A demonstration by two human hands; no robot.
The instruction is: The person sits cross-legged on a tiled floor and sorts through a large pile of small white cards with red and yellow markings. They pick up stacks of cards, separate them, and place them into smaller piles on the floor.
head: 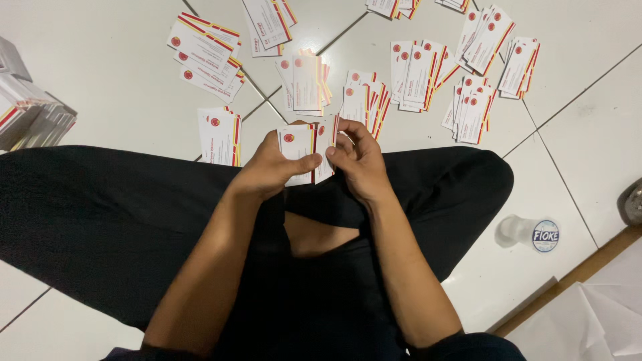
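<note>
left hand (271,167): curled around a small stack of cards (299,150), thumb pressed flat across the face, fingers wrapped behind it.
right hand (361,160): fingers bent and bunched, fingertips pinching the right edge of the same stack and fanning a few cards apart.
stack of cards: white with a red round emblem and red and yellow edge stripes, held upright over the lap, just near of the piles on the floor.
legs (100,214): crossed, in black cloth, filling the near half of the view, both forearms resting over them.
card piles (414,73): many loose heaps of the same cards spread over the white tiled floor (100,73) on the far side, some fanned, some squared.
single pile (221,136): lies just left of the left hand, touching the leg's edge.
bundles (30,117): thicker stacks at the far left edge.
plastic cup (531,232): clear, lying on the floor to the right of the right knee, with a round blue and white lid.
</note>
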